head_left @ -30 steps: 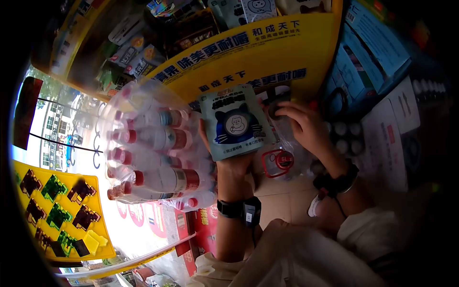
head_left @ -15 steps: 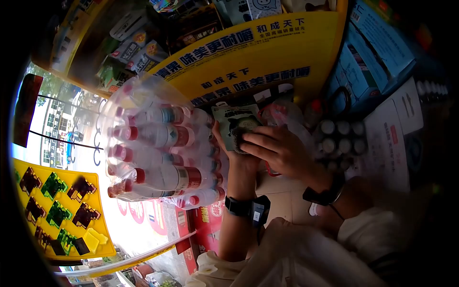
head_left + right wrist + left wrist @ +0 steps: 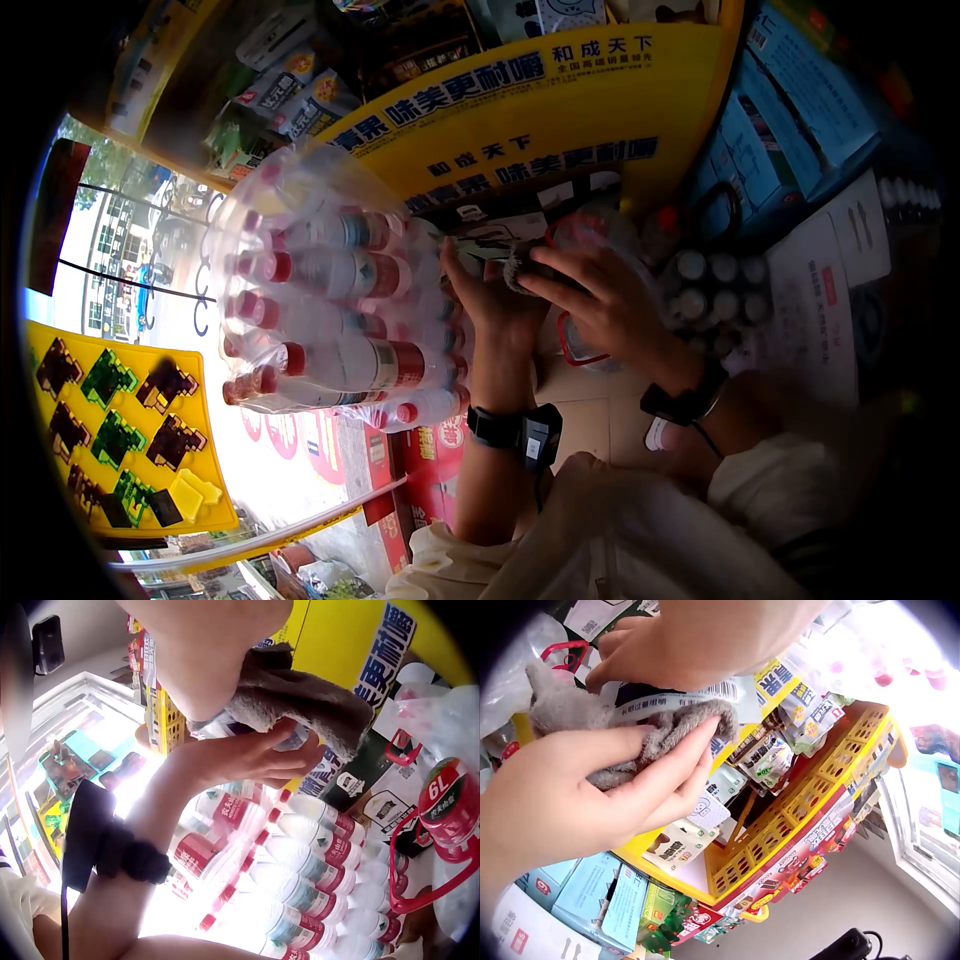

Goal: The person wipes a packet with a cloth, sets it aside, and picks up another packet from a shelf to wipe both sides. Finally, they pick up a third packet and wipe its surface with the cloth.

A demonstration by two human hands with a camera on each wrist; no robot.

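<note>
My left hand holds a pale snack pouch, whose barcode edge shows in the left wrist view. A grey fluffy cloth is bunched in my right hand, its fingers pressing folds of it along the pouch edge. In the right wrist view the cloth drapes over the pouch and close above my left fingers. From the head view the pouch is tipped nearly edge-on and mostly hidden by the hands.
Left of my hands stands a shrink-wrapped pack of red-capped water bottles. A yellow display panel rises behind, with snack packs above it. Blue boxes, dark-bodied cans and a large red-handled bottle are to the right.
The pouch faced the head camera a second ago; it has since been lowered and tipped away. My right hand came in from the right, bringing the cloth onto the pouch.
</note>
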